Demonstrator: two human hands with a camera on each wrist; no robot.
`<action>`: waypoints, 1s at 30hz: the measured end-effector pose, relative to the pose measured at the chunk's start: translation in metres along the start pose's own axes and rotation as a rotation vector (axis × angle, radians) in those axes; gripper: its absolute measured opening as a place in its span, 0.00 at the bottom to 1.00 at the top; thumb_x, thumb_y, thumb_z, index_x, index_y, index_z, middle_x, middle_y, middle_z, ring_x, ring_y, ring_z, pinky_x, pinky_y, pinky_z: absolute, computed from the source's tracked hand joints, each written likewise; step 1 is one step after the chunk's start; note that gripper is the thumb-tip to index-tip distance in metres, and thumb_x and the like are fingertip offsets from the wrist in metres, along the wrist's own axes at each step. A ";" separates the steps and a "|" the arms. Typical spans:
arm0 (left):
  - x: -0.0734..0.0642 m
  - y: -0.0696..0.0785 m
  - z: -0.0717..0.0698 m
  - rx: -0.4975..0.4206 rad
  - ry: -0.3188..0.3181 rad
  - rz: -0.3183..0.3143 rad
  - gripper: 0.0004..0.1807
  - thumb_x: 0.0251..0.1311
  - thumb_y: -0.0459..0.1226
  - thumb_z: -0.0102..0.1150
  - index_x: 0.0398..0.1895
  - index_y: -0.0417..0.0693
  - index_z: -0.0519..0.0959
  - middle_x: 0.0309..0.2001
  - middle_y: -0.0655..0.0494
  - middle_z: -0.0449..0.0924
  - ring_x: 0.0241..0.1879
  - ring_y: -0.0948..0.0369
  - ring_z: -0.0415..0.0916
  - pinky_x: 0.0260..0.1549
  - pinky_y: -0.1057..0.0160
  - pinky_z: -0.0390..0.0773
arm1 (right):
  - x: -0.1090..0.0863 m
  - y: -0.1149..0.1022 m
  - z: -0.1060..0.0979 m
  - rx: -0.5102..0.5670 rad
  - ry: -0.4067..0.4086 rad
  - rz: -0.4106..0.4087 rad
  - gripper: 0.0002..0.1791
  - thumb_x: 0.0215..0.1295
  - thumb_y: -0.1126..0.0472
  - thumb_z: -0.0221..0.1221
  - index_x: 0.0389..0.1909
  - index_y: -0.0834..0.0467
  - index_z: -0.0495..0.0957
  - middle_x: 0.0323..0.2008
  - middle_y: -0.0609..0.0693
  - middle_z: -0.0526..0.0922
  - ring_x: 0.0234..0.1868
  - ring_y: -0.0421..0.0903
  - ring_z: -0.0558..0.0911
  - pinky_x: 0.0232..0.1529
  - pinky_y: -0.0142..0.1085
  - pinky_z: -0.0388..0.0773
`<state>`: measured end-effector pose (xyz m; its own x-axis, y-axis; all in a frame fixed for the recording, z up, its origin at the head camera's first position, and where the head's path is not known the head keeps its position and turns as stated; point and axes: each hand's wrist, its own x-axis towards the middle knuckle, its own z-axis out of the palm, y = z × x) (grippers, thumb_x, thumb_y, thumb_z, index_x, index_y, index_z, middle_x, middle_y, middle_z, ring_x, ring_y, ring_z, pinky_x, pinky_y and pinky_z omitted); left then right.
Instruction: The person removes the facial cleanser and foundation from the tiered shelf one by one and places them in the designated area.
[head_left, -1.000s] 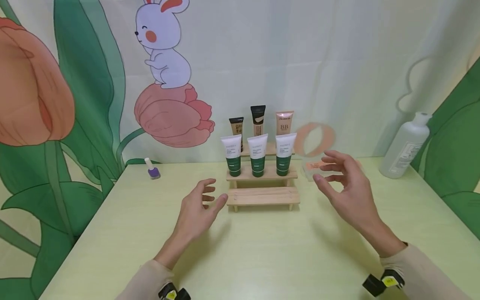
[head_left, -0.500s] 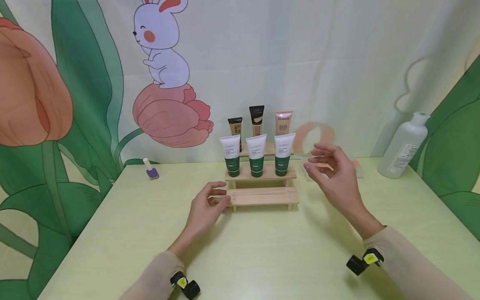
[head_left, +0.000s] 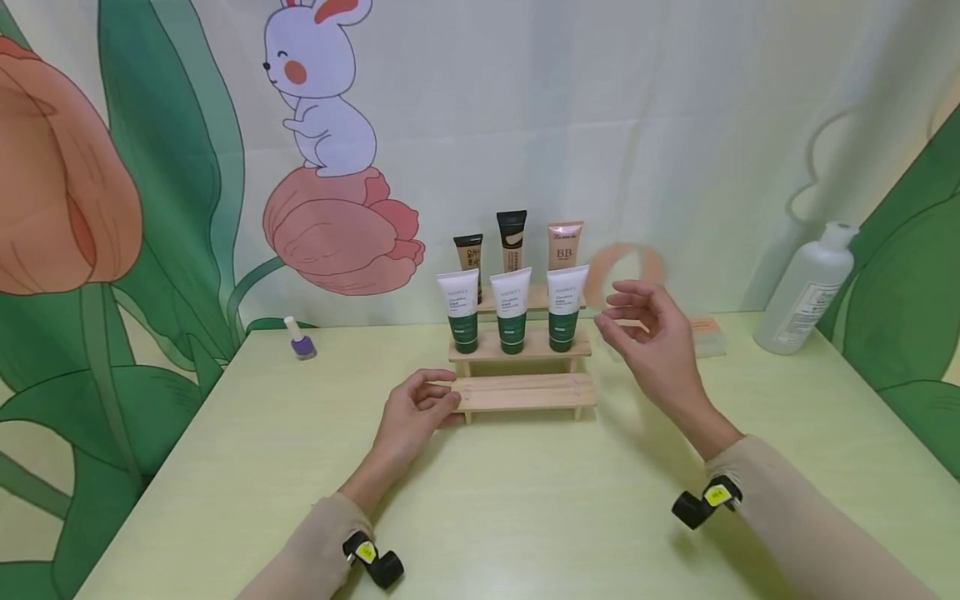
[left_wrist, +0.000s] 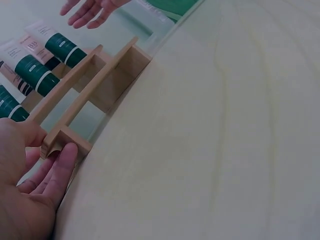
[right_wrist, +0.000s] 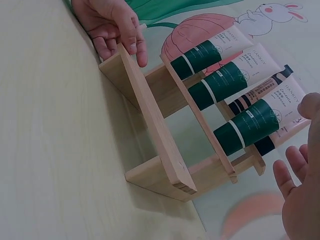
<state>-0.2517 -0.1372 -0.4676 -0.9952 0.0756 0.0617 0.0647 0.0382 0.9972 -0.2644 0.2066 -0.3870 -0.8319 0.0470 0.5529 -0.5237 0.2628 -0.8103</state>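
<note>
A three-tier wooden display stand (head_left: 525, 402) is on the table, its lowest shelf bare. White-and-green squeeze tubes (head_left: 512, 312) stand cap-down in a row of three on the middle shelf. Behind them on the top shelf are a gold tube with a black end (head_left: 470, 250), a black-topped tube (head_left: 512, 233) and a pink BB tube (head_left: 564, 242). My left hand (head_left: 408, 425) grips the left end of the lowest shelf, thumb and fingers (left_wrist: 62, 172) around its edge. Holding nothing, my right hand (head_left: 660, 354) hovers beside the rightmost tube with relaxed fingers.
A small purple nail polish bottle (head_left: 303, 346) with a white cap stands at the back left. At the back right is a large translucent white bottle (head_left: 810, 292). A clear flat box (head_left: 708, 337) lies partly hidden behind the right hand. A printed curtain (head_left: 450, 125) hangs behind the table.
My left hand has moved right and taken hold of the stand's lowest shelf end. My right hand has moved left and slightly up, closer to the stand. The tubes stay in place.
</note>
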 end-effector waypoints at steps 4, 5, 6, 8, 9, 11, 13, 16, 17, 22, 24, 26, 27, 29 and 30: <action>0.001 -0.002 -0.001 -0.015 -0.004 -0.008 0.18 0.75 0.26 0.67 0.65 0.37 0.82 0.47 0.39 0.88 0.42 0.57 0.90 0.48 0.56 0.96 | 0.005 0.002 0.005 -0.007 -0.013 0.032 0.27 0.76 0.63 0.72 0.71 0.61 0.76 0.60 0.58 0.84 0.56 0.45 0.85 0.54 0.26 0.88; 0.001 -0.002 -0.002 -0.017 -0.005 -0.009 0.18 0.75 0.25 0.67 0.65 0.37 0.81 0.46 0.40 0.88 0.42 0.57 0.90 0.48 0.56 0.96 | 0.006 0.002 0.007 -0.002 -0.017 0.038 0.28 0.76 0.63 0.72 0.71 0.62 0.76 0.60 0.59 0.84 0.56 0.46 0.85 0.54 0.26 0.88; 0.001 -0.002 -0.002 -0.019 -0.005 -0.010 0.18 0.76 0.25 0.67 0.65 0.37 0.81 0.46 0.40 0.88 0.42 0.58 0.90 0.48 0.56 0.96 | 0.008 0.003 0.008 0.007 -0.020 0.046 0.28 0.76 0.63 0.72 0.71 0.62 0.76 0.61 0.59 0.84 0.56 0.46 0.85 0.54 0.26 0.87; 0.002 -0.003 -0.003 -0.026 -0.013 -0.008 0.17 0.76 0.25 0.66 0.64 0.37 0.82 0.46 0.41 0.87 0.42 0.57 0.90 0.48 0.56 0.96 | 0.010 0.004 0.011 0.038 -0.028 0.056 0.28 0.76 0.63 0.72 0.71 0.62 0.76 0.61 0.60 0.83 0.57 0.48 0.85 0.54 0.26 0.88; 0.002 -0.003 -0.003 -0.030 -0.019 -0.006 0.16 0.76 0.25 0.66 0.64 0.37 0.82 0.46 0.41 0.87 0.42 0.57 0.90 0.49 0.56 0.96 | 0.011 0.005 0.013 0.054 -0.033 0.061 0.28 0.76 0.64 0.72 0.71 0.62 0.76 0.61 0.61 0.83 0.57 0.49 0.85 0.55 0.25 0.88; 0.003 -0.004 -0.003 -0.040 -0.029 -0.003 0.15 0.76 0.25 0.65 0.62 0.36 0.82 0.46 0.41 0.87 0.43 0.57 0.90 0.49 0.55 0.96 | 0.013 0.006 0.015 0.092 -0.043 0.066 0.28 0.75 0.65 0.73 0.71 0.63 0.76 0.61 0.62 0.83 0.58 0.52 0.85 0.54 0.25 0.88; 0.003 -0.005 -0.003 -0.045 -0.040 -0.001 0.14 0.77 0.25 0.65 0.62 0.36 0.83 0.46 0.41 0.86 0.43 0.56 0.90 0.49 0.55 0.96 | 0.014 0.008 0.018 0.123 -0.059 0.072 0.28 0.74 0.66 0.73 0.70 0.64 0.76 0.60 0.61 0.84 0.58 0.53 0.85 0.54 0.26 0.89; 0.003 -0.006 -0.002 -0.044 -0.043 -0.001 0.14 0.77 0.25 0.65 0.62 0.36 0.83 0.46 0.41 0.86 0.42 0.56 0.90 0.49 0.55 0.96 | 0.016 0.010 0.021 0.145 -0.086 0.083 0.28 0.73 0.67 0.73 0.70 0.64 0.77 0.59 0.60 0.85 0.59 0.53 0.85 0.54 0.27 0.90; 0.003 -0.006 -0.002 -0.042 -0.041 -0.001 0.14 0.77 0.25 0.65 0.62 0.36 0.83 0.46 0.41 0.86 0.42 0.56 0.90 0.49 0.55 0.96 | 0.016 0.011 0.022 0.144 -0.094 0.086 0.28 0.73 0.66 0.74 0.70 0.64 0.77 0.60 0.59 0.85 0.59 0.52 0.85 0.54 0.27 0.89; 0.002 -0.005 -0.001 -0.028 -0.030 -0.004 0.13 0.77 0.26 0.65 0.61 0.37 0.83 0.46 0.42 0.86 0.43 0.56 0.90 0.49 0.56 0.96 | 0.018 0.014 0.026 0.112 -0.115 0.095 0.28 0.73 0.65 0.74 0.70 0.63 0.77 0.61 0.58 0.85 0.58 0.52 0.84 0.54 0.27 0.88; 0.002 -0.005 -0.001 -0.025 -0.030 -0.005 0.14 0.77 0.26 0.65 0.61 0.37 0.83 0.46 0.42 0.86 0.43 0.56 0.90 0.48 0.55 0.96 | 0.018 0.015 0.028 0.094 -0.117 0.097 0.28 0.74 0.64 0.74 0.70 0.63 0.77 0.61 0.58 0.85 0.58 0.50 0.84 0.54 0.27 0.87; 0.002 -0.004 -0.001 -0.024 -0.030 -0.006 0.14 0.77 0.26 0.65 0.62 0.37 0.83 0.46 0.42 0.86 0.42 0.56 0.90 0.48 0.55 0.96 | 0.019 0.016 0.030 0.085 -0.117 0.098 0.29 0.74 0.64 0.74 0.70 0.63 0.76 0.60 0.58 0.85 0.58 0.49 0.84 0.55 0.28 0.86; 0.002 -0.004 0.000 -0.024 -0.031 -0.007 0.14 0.77 0.25 0.65 0.62 0.37 0.83 0.46 0.42 0.86 0.42 0.55 0.90 0.48 0.55 0.96 | 0.019 0.017 0.031 0.086 -0.117 0.099 0.29 0.73 0.65 0.74 0.71 0.63 0.76 0.60 0.57 0.85 0.57 0.48 0.84 0.55 0.29 0.86; 0.001 -0.003 0.000 -0.026 -0.031 -0.007 0.14 0.77 0.25 0.65 0.62 0.37 0.83 0.46 0.42 0.86 0.42 0.55 0.90 0.48 0.55 0.96 | 0.020 0.018 0.033 0.094 -0.118 0.099 0.29 0.73 0.66 0.74 0.71 0.63 0.76 0.59 0.56 0.85 0.57 0.47 0.84 0.55 0.30 0.86; 0.001 -0.003 0.000 -0.027 -0.030 -0.006 0.14 0.77 0.25 0.65 0.62 0.37 0.83 0.46 0.42 0.86 0.42 0.55 0.90 0.48 0.55 0.96 | 0.020 0.019 0.034 0.103 -0.119 0.099 0.29 0.73 0.67 0.74 0.71 0.63 0.76 0.58 0.56 0.86 0.56 0.47 0.84 0.55 0.31 0.87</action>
<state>-0.2530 -0.1376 -0.4707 -0.9929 0.1057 0.0549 0.0564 0.0117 0.9983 -0.2969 0.1798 -0.3982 -0.8928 -0.0481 0.4479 -0.4494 0.1625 -0.8784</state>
